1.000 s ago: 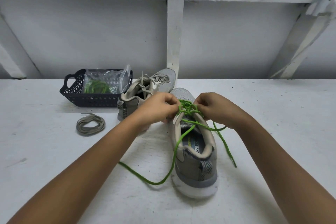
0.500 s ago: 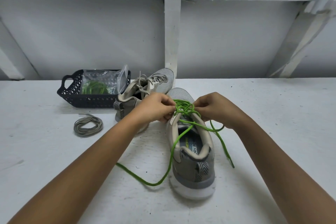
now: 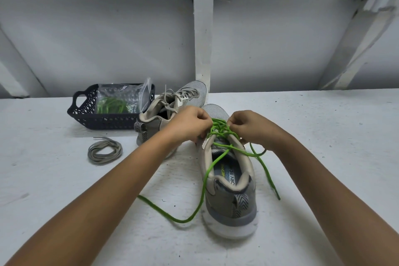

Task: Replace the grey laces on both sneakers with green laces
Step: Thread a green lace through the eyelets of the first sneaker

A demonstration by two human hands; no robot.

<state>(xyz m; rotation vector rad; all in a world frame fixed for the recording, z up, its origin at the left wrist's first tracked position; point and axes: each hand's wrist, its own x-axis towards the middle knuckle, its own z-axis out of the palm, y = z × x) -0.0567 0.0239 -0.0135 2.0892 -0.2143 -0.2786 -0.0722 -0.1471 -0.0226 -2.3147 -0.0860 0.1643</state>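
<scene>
- The left hand and right hand, level with each other, each pinch the round green lace from opposite sides of the eyelets.
- The grey mesh sneaker lies lengthwise beneath them, toe beyond the hands and heel toward the person.
- Left of the left hand are the second grey-laced sneaker, a coiled grey lace and a dark plastic basket.

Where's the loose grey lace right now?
In the head view the coiled grey lace lies on the left of the white table, just in front of the black basket and left of the grey-laced sneaker.
</scene>
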